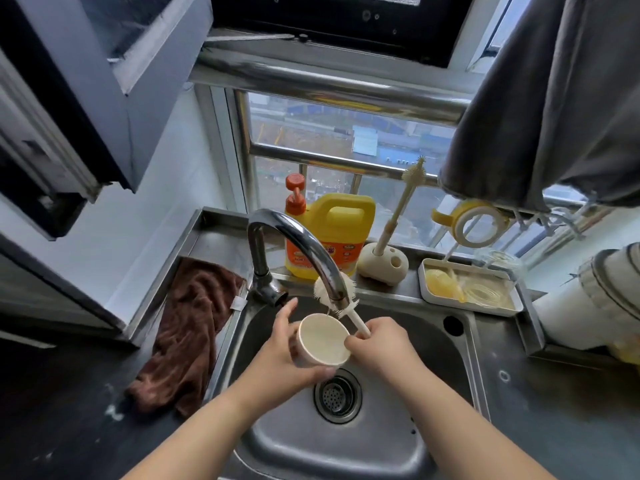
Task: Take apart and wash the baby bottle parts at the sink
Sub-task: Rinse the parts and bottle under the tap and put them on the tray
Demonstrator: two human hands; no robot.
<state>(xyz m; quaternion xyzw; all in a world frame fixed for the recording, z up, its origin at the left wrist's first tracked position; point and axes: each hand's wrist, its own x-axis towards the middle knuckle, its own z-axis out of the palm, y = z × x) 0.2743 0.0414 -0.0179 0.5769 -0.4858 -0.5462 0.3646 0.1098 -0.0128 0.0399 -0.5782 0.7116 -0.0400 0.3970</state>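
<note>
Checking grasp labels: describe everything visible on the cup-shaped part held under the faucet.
The cream cup is a round, open-mouthed part that looks like matte plastic, with a pale inside and a slightly pinkish outer wall. It is tilted, mouth toward the camera, over the sink, just below the faucet spout. The left hand grips its outer wall; the right hand, which holds a brush, touches its right rim.

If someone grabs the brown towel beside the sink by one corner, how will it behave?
The brown towel is probably floppy: it lies crumpled in folds and drapes over the sink edge. It would likely hang and trail, not lift flat. I cannot tell whether it is wet.
</note>
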